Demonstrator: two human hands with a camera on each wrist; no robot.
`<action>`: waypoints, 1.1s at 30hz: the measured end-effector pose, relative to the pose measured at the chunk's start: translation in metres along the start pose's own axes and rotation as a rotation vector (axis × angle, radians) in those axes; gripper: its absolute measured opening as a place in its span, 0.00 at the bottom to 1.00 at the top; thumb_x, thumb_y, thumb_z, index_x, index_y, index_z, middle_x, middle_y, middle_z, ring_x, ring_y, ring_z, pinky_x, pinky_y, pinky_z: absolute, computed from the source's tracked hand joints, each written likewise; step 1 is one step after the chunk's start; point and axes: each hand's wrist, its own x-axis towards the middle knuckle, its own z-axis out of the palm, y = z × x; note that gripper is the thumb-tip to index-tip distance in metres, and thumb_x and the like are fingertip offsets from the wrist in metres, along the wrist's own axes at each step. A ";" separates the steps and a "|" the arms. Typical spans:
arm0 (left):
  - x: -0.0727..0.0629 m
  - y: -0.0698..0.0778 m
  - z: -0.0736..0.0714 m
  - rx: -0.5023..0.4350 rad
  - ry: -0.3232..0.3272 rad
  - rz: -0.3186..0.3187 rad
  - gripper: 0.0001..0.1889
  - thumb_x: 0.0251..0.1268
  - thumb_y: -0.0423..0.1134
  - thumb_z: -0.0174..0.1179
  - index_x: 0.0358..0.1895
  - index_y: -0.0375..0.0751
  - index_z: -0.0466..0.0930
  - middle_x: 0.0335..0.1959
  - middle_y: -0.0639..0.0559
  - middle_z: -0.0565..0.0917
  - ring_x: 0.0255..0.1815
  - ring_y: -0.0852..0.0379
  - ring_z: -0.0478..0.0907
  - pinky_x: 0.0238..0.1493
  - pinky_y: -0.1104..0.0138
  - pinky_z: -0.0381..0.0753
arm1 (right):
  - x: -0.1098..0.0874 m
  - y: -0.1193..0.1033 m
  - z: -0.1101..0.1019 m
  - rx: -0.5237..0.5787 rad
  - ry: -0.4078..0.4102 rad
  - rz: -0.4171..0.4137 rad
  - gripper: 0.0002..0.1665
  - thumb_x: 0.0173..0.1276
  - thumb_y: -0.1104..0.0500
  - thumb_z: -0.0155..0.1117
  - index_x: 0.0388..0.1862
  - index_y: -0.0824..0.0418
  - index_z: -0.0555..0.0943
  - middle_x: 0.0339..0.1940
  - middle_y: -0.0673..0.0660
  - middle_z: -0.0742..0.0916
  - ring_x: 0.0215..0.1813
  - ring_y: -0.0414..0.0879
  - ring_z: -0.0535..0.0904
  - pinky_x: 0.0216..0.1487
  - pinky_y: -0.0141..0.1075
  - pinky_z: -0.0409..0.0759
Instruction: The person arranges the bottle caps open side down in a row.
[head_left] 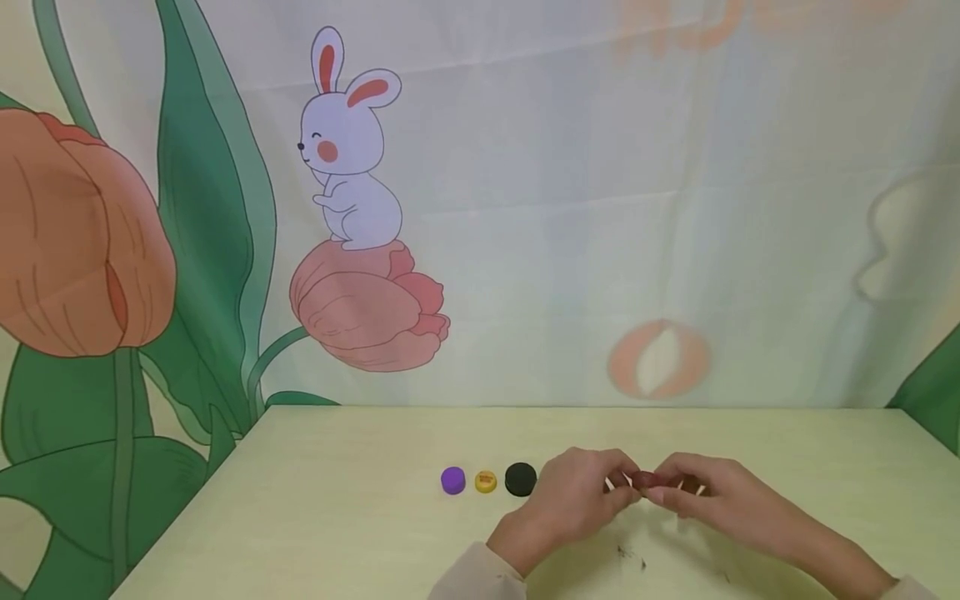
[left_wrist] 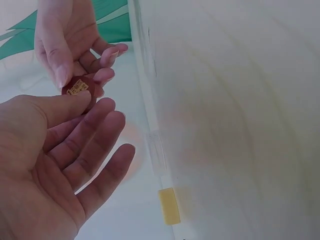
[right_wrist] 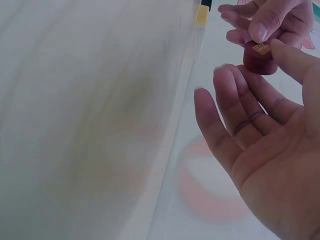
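A dark red bottle cap [head_left: 645, 480] is held above the table between both hands. Gold printing shows on its top in the left wrist view, where the cap [left_wrist: 76, 86] is pinched from two sides. My left hand [head_left: 573, 493] grips one side with thumb and fingertips. From the opposite side my right hand [head_left: 723, 490] pinches it too, the thumb lying near the gold print in the right wrist view. Left of the hands, a purple cap [head_left: 453, 481], a yellow cap [head_left: 486, 482] and a black cap [head_left: 521, 479] form a row, the black one close to my left hand.
The pale table [head_left: 315, 517] ends at a hanging cloth [head_left: 525, 208] printed with a rabbit and tulips. Small dark crumbs [head_left: 622, 552] lie on the tabletop below the hands. A yellow rectangular piece [left_wrist: 169, 206] sits at an edge in the left wrist view.
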 end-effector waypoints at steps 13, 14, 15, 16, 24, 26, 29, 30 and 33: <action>0.001 -0.001 -0.001 -0.039 -0.005 -0.047 0.10 0.72 0.45 0.71 0.52 0.53 0.89 0.33 0.71 0.87 0.30 0.77 0.76 0.33 0.79 0.73 | 0.002 0.004 0.001 -0.008 0.031 -0.025 0.06 0.83 0.54 0.62 0.51 0.49 0.85 0.43 0.50 0.89 0.37 0.46 0.85 0.38 0.38 0.84; 0.001 -0.001 -0.001 -0.042 -0.001 -0.044 0.10 0.71 0.44 0.72 0.53 0.53 0.89 0.33 0.72 0.87 0.30 0.78 0.76 0.33 0.79 0.73 | 0.002 0.004 0.001 -0.006 0.028 -0.028 0.06 0.84 0.54 0.62 0.51 0.50 0.85 0.42 0.50 0.89 0.37 0.46 0.85 0.38 0.38 0.84; 0.001 -0.001 -0.001 -0.046 0.003 -0.041 0.11 0.71 0.44 0.72 0.54 0.53 0.89 0.34 0.72 0.87 0.29 0.78 0.76 0.33 0.79 0.73 | 0.002 0.004 0.001 -0.001 0.023 -0.029 0.06 0.84 0.54 0.61 0.50 0.51 0.85 0.41 0.50 0.89 0.36 0.47 0.85 0.38 0.39 0.84; 0.001 -0.001 0.000 -0.049 0.006 -0.038 0.13 0.70 0.43 0.73 0.55 0.54 0.88 0.35 0.72 0.87 0.29 0.78 0.75 0.33 0.80 0.72 | 0.002 0.004 0.001 0.004 0.019 -0.029 0.07 0.84 0.54 0.61 0.50 0.52 0.85 0.40 0.51 0.89 0.36 0.47 0.85 0.38 0.39 0.84; 0.002 -0.002 -0.002 -0.040 0.055 0.001 0.20 0.67 0.38 0.75 0.61 0.54 0.86 0.37 0.69 0.89 0.27 0.80 0.75 0.31 0.81 0.71 | 0.004 0.004 0.001 0.090 -0.028 0.012 0.11 0.86 0.55 0.57 0.51 0.59 0.84 0.45 0.58 0.85 0.41 0.51 0.86 0.43 0.42 0.86; 0.002 -0.002 -0.002 -0.044 0.064 0.009 0.20 0.66 0.37 0.75 0.61 0.54 0.86 0.37 0.68 0.89 0.27 0.80 0.74 0.31 0.81 0.71 | 0.004 0.004 0.001 0.096 -0.031 0.011 0.11 0.86 0.55 0.56 0.50 0.59 0.83 0.44 0.59 0.85 0.42 0.51 0.86 0.43 0.42 0.86; 0.002 -0.002 -0.003 -0.049 0.073 0.016 0.19 0.66 0.37 0.74 0.59 0.54 0.87 0.37 0.67 0.90 0.26 0.80 0.73 0.30 0.81 0.71 | 0.004 0.004 0.001 0.108 -0.033 0.012 0.12 0.87 0.55 0.55 0.49 0.60 0.82 0.44 0.59 0.84 0.43 0.51 0.86 0.45 0.42 0.86; 0.002 -0.002 -0.003 -0.048 0.075 0.019 0.18 0.66 0.37 0.75 0.58 0.54 0.87 0.37 0.67 0.89 0.26 0.80 0.73 0.30 0.81 0.71 | 0.003 0.003 0.001 0.110 -0.033 0.012 0.12 0.87 0.55 0.55 0.49 0.60 0.82 0.44 0.59 0.84 0.43 0.51 0.86 0.45 0.42 0.86; 0.002 -0.003 -0.002 -0.046 0.075 0.023 0.16 0.67 0.38 0.75 0.56 0.55 0.87 0.35 0.68 0.89 0.25 0.79 0.73 0.30 0.81 0.71 | 0.003 0.003 0.001 0.112 -0.035 0.021 0.12 0.87 0.55 0.55 0.49 0.61 0.82 0.45 0.59 0.85 0.44 0.52 0.86 0.45 0.42 0.86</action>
